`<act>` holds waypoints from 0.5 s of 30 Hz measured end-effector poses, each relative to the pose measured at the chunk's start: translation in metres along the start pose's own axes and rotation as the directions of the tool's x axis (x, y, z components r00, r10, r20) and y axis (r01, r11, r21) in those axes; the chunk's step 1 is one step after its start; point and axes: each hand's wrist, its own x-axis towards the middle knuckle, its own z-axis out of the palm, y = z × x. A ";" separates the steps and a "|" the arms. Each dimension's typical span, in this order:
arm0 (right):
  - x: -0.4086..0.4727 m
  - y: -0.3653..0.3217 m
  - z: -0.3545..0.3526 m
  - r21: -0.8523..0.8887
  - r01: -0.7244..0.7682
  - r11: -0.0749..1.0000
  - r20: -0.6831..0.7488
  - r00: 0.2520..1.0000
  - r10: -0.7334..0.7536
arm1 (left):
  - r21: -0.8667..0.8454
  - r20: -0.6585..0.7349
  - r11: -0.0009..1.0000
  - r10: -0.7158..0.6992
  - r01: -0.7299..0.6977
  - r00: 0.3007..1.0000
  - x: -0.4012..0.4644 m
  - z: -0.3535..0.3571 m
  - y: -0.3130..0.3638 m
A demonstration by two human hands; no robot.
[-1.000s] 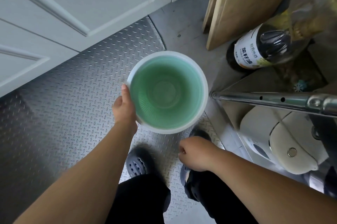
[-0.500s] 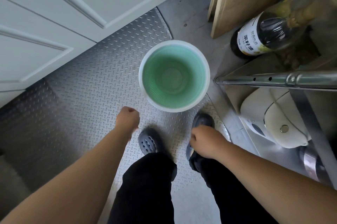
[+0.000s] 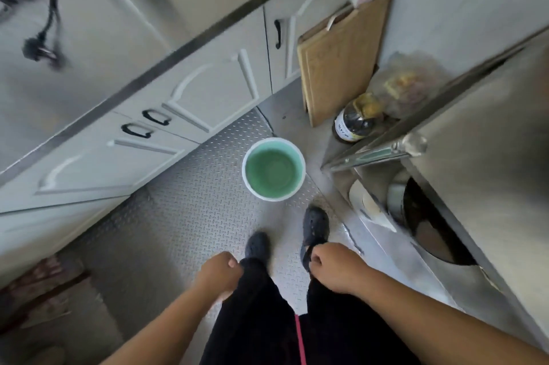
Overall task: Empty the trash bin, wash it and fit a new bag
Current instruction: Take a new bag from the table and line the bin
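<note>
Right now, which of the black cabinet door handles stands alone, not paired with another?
The upright black handle on the white door beside the wooden cutting boards; the two curved handles sit side by side.

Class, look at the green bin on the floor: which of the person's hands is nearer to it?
The right hand looks slightly nearer, below and right of the bin. The left hand is below and left. Neither touches it.
</note>
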 end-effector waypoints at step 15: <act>-0.174 -0.010 0.091 0.373 -0.268 0.888 -0.206 0.909 0.361 | 0.337 0.010 0.920 0.208 -0.199 0.978 -0.076 -0.087 -0.062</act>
